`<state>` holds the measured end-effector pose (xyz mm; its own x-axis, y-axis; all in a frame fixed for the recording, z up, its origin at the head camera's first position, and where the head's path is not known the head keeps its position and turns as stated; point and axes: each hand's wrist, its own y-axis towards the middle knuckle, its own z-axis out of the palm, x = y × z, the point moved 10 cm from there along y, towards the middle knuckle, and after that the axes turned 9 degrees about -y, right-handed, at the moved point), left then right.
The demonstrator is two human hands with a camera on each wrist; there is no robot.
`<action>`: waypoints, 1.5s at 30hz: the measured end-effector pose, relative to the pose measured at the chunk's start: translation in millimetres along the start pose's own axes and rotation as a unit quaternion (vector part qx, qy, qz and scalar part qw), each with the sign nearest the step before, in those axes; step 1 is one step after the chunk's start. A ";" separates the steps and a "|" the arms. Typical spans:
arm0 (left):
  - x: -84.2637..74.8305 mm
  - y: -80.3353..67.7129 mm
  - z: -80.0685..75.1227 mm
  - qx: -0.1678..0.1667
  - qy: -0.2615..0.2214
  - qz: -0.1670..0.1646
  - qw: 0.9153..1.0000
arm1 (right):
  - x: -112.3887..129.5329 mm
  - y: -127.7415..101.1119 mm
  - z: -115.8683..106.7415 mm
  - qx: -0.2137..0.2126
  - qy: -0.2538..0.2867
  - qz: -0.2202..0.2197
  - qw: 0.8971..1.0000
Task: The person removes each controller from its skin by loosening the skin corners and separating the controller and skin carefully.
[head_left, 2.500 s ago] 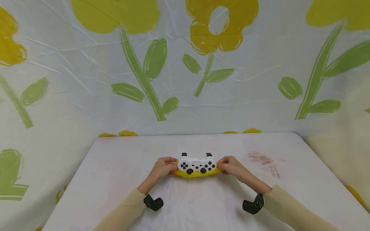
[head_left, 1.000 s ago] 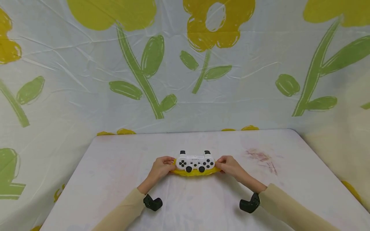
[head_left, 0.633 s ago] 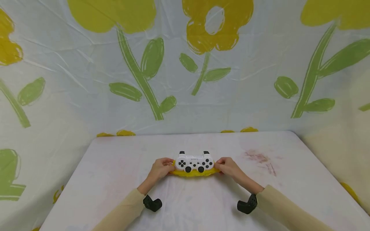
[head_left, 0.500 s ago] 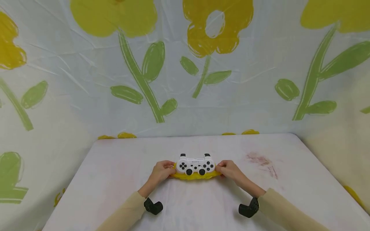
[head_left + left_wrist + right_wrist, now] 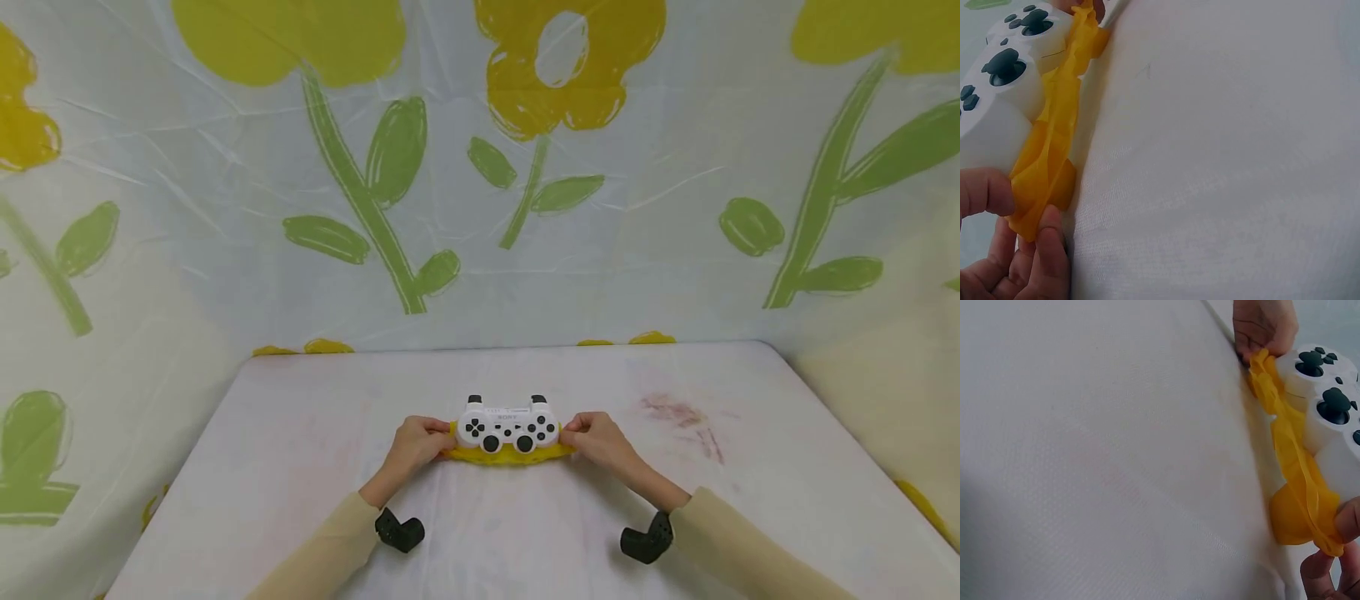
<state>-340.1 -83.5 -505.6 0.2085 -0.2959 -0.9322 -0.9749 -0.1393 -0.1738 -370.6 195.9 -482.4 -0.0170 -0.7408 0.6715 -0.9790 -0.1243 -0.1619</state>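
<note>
A white table [image 5: 300, 433] with a reddish smear [image 5: 678, 412] right of the hands stands before a floral backdrop [image 5: 375, 183] beyond them.

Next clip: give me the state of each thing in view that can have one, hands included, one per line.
White game controller: face up, resting on the yellow fabric, buttons toward the camera.
Yellow fabric: bunched along the controller's near edge, pinched at both ends.
Left hand: pinches the fabric's left end.
Right hand: pinches the fabric's right end.
Table: covered in white cloth, reddish stain at the right.
</note>
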 end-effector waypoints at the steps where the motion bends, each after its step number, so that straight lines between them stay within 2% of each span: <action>1: 1.0 0.0 -0.4 0.000 0.002 -0.004 1.000 | -0.2 0.0 -0.2 -0.003 -0.004 -0.001 1.000; 13: 0.8 6.0 -2.3 0.006 -0.022 -0.039 0.999 | -6.2 5.2 -2.5 -0.014 -0.065 0.005 0.998; 18: 5.5 10.6 -2.0 0.011 -0.009 -0.053 0.999 | -9.6 6.6 -1.2 -0.013 -0.078 0.000 0.997; 22: 4.6 12.0 -3.2 0.014 0.003 -0.049 0.999 | -9.2 6.6 -0.4 -0.013 -0.087 -0.011 0.996; 28: -3.3 14.1 -5.7 0.019 0.010 -0.030 0.999 | -4.7 8.6 -2.3 -0.017 -0.101 -0.025 0.994; 33: -8.3 12.2 -6.6 0.020 0.017 -0.009 1.000 | -5.7 10.8 -0.8 -0.004 -0.086 -0.025 0.996; 37: -12.8 5.2 -8.1 0.016 0.055 0.024 0.998 | -8.9 10.5 0.5 -0.002 -0.077 -0.020 0.997; 41: -18.6 -2.5 -13.2 -0.016 0.131 0.066 0.989 | -9.8 10.3 1.7 -0.007 -0.065 -0.022 0.998; 45: -29.1 -7.0 -11.5 -0.040 0.185 0.119 0.975 | -8.2 8.4 -0.7 -0.020 -0.054 -0.037 0.998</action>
<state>-338.4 -84.8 -473.6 0.0050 -0.6470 -0.7624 -0.9930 -0.0929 0.0723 -378.8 201.4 -488.7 0.0763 -0.7981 0.5977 -0.9841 -0.1566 -0.0835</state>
